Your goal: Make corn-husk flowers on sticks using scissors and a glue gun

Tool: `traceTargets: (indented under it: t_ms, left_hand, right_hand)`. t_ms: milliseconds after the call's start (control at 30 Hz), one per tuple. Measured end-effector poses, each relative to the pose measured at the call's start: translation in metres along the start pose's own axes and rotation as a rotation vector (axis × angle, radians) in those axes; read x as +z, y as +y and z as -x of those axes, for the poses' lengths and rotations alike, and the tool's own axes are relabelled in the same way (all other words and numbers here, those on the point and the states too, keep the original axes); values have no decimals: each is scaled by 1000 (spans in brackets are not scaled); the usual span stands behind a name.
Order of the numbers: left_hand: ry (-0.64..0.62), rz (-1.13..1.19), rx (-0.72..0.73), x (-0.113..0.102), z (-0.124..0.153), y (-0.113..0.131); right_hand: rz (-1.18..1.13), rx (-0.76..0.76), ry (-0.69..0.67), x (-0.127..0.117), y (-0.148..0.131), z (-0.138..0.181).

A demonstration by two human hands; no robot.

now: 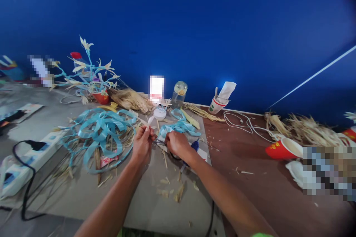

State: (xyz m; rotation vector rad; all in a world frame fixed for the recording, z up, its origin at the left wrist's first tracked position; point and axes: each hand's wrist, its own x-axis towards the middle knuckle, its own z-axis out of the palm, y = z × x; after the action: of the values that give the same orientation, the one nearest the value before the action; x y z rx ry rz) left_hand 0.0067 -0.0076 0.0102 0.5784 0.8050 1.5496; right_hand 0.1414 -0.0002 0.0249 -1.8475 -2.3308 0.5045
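Near the middle of the table, my left hand (142, 142) pinches a pale, petal-shaped piece of husk (150, 120) that points up from the fingertips. Close beside it on the right, my right hand (177, 143) is closed on scissors (159, 142). Their metal blades reach toward my left fingertips, and a dark handle loop partly shows under the palm. Light blue ribbon (180, 127) lies just beyond my right hand. To the left, a larger tangle of blue ribbon (104, 133) rests over dry husk strips.
A red cup (101, 97) holds blue-wrapped stems with husk flowers. At the back stand a glass jar (179, 94) and a white cup (217, 105). A power strip (33, 163) lies left, a tipped red cup (283, 148) right. Husk scraps (179, 192) litter the front.
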Motion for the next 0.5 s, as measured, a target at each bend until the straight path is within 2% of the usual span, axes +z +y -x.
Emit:
traceTargets:
  t_ms: [67,200,333,500]
  left_hand:
    - [-18,0,-5,-1,0,-1]
    - [-54,-3,-32,-3,1,-4]
    - [-86,22,-76,-4,2,-7]
    - [-157,48,-179,-1,6,-3]
  right_hand:
    - [-194,37,72,0,4,-3]
    - [-790,121,213,1,8,-9]
    - [-1301,174,205,0,2,-6]
    - [-1596,176,174,-3,-10,-2]
